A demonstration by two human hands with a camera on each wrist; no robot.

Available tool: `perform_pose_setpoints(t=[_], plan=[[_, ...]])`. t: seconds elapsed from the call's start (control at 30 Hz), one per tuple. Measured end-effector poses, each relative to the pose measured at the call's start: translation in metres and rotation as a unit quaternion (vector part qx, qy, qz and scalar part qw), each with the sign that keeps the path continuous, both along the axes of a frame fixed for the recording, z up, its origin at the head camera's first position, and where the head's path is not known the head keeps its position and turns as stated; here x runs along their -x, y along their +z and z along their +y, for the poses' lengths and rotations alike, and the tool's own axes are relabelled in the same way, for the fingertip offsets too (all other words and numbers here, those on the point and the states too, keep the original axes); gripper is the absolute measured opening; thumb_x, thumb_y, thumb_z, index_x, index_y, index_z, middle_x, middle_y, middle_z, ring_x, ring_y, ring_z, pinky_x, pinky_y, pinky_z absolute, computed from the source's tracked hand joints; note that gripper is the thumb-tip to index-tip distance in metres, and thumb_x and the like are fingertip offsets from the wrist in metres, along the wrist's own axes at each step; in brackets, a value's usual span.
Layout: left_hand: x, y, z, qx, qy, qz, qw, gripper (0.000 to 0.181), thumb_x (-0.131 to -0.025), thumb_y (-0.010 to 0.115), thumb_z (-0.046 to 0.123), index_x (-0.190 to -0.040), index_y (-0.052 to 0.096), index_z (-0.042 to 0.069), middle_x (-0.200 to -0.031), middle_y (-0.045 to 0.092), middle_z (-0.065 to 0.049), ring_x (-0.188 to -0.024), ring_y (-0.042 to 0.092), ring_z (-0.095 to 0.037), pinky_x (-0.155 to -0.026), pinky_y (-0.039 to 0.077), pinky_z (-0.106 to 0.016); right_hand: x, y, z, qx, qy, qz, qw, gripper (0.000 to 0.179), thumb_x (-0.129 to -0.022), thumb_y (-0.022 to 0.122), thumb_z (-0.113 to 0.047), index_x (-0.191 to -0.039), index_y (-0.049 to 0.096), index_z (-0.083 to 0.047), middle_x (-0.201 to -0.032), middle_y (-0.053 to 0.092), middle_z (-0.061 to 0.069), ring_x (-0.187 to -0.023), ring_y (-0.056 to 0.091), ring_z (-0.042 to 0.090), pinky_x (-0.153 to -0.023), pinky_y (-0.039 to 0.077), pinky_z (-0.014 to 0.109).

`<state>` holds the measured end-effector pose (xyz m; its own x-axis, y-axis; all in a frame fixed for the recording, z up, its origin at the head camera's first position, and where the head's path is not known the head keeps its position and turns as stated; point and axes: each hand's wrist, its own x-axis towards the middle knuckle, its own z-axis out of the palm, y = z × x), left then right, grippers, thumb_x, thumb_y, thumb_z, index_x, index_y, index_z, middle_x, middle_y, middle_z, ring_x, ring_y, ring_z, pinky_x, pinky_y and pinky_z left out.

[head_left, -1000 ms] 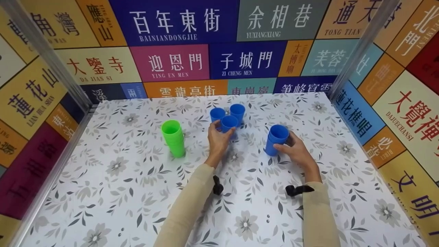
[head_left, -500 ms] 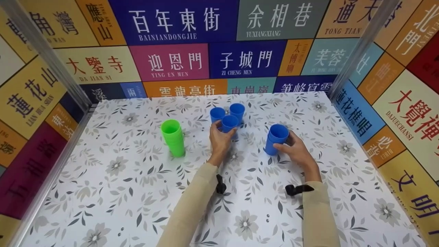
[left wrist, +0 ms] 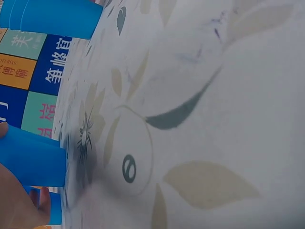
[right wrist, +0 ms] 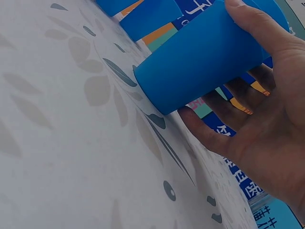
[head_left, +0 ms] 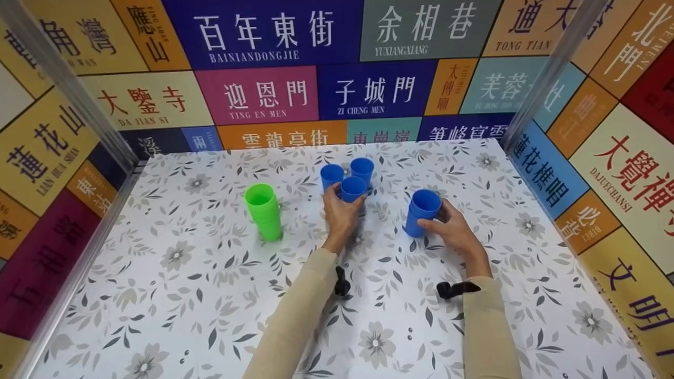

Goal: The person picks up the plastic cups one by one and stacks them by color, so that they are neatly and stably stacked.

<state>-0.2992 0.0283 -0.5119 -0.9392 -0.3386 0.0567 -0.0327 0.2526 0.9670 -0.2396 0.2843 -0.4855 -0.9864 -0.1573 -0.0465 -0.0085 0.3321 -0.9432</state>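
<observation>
In the head view three blue plastic cups stand close together, mouths up, near the back middle. My left hand (head_left: 341,215) grips the front blue cup (head_left: 353,188), its thumb on the right side and fingers on the left. Behind it are the left rear cup (head_left: 331,173) and the right rear cup (head_left: 362,168). To the right, my right hand (head_left: 455,227) holds a nested stack of blue cups (head_left: 423,211) upright. The right wrist view shows the thumb on the near side of that blue stack (right wrist: 195,62), the other fingers reaching round underneath.
A stack of nested green cups (head_left: 265,216) stands left of my left hand. The floral-patterned white tabletop (head_left: 210,310) spreads under everything. Walls of colourful sign panels (head_left: 274,95) enclose its back and sides.
My left hand and forearm have shifted slightly right, still gripping the front blue cup. The right hand with its stack stays nearly in place. The whole head view has shifted slightly.
</observation>
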Motion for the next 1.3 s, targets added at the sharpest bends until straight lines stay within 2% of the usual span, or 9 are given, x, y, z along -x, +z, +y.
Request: perform_pose_setpoints(t=[0.2, 0.43, 0.57, 0.77, 1.03, 1.3], plan=[[0.002, -0.001, 0.001, -0.005, 0.007, 0.008, 0.9999, 0.071, -0.078, 0.086, 0.021, -0.136, 0.05, 0.004, -0.137, 0.056, -0.017, -0.131, 0.054, -0.03, -0.114, 0.042, -0.042, 0.0, 0.0, -0.002, -0.007, 0.0, -0.007, 1.0, 0.083, -0.091, 0.075, -0.026, -0.157, 0.029, -0.005, -0.154, 0.042, 0.025, -0.145, 0.038, 0.041, -0.123, 0.025, 0.055], [0.002, -0.001, 0.001, -0.025, 0.004, 0.007, 0.9996, 0.071, -0.078, 0.085, 0.02, -0.137, 0.049, 0.005, -0.139, 0.055, -0.016, -0.133, 0.053, -0.029, -0.116, 0.04, -0.042, 0.016, -0.027, 0.009, -0.005, -0.005, 0.003, 1.0, 0.082, -0.091, 0.075, -0.025, -0.157, 0.03, -0.01, -0.155, 0.042, 0.023, -0.145, 0.038, 0.04, -0.124, 0.025, 0.055], [0.0, 0.002, 0.001, -0.023, 0.001, 0.006, 0.9997, 0.071, -0.078, 0.085, 0.021, -0.137, 0.049, 0.005, -0.138, 0.056, -0.016, -0.131, 0.055, -0.029, -0.115, 0.041, -0.043, 0.018, -0.033, 0.012, -0.008, -0.009, 0.012, 0.9999, 0.082, -0.09, 0.076, -0.027, -0.157, 0.031, -0.009, -0.154, 0.044, 0.022, -0.145, 0.04, 0.038, -0.123, 0.026, 0.054], [-0.006, 0.011, 0.001, -0.035, -0.023, 0.023, 0.9989, 0.071, -0.078, 0.085, 0.02, -0.136, 0.048, 0.003, -0.136, 0.055, -0.017, -0.129, 0.055, -0.03, -0.113, 0.043, -0.043, 0.017, -0.032, 0.013, -0.008, -0.008, 0.019, 0.9998, 0.083, -0.09, 0.076, -0.029, -0.156, 0.032, -0.008, -0.153, 0.045, 0.023, -0.144, 0.041, 0.039, -0.123, 0.026, 0.054], [-0.013, 0.022, 0.004, -0.065, -0.062, 0.047, 0.9949, 0.072, -0.078, 0.084, 0.02, -0.137, 0.048, 0.0, -0.134, 0.057, -0.02, -0.123, 0.059, -0.033, -0.105, 0.051, -0.044, 0.018, -0.032, 0.012, 0.001, -0.006, 0.003, 1.0, 0.084, -0.09, 0.076, -0.026, -0.158, 0.028, -0.012, -0.156, 0.041, 0.021, -0.146, 0.038, 0.038, -0.123, 0.026, 0.054], [-0.024, 0.038, 0.011, -0.07, -0.108, 0.043, 0.9908, 0.07, -0.079, 0.084, 0.026, -0.137, 0.048, 0.007, -0.136, 0.056, -0.016, -0.124, 0.058, -0.03, -0.106, 0.051, -0.041, 0.018, -0.03, 0.012, -0.018, -0.007, -0.003, 0.9998, 0.088, -0.09, 0.076, -0.033, -0.159, 0.026, -0.012, -0.159, 0.038, 0.02, -0.148, 0.035, 0.039, -0.124, 0.024, 0.056]])
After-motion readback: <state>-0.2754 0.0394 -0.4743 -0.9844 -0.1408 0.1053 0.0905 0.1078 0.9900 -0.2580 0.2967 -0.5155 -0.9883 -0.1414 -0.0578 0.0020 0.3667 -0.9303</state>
